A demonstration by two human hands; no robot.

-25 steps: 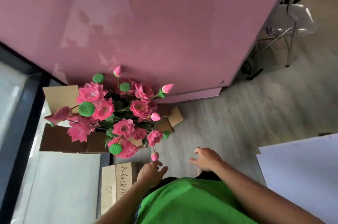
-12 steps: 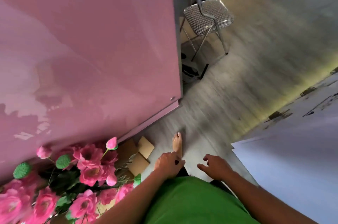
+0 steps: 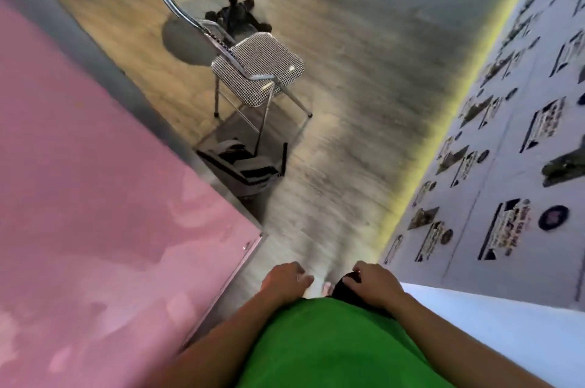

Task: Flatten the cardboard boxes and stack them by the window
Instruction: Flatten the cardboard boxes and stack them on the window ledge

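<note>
- The left hand (image 3: 285,281) and the right hand (image 3: 373,284) hang loosely curled and hold nothing.
- A metal chair (image 3: 258,71) stands on the blurred floor (image 3: 364,102), beside the pink panel (image 3: 95,197).

Two hands (image 3: 286,280), one chair (image 3: 258,71), one tripod (image 3: 235,12).

printed labels and round emblems on the white wall panel (image 3: 519,185), all too blurred to read
</note>
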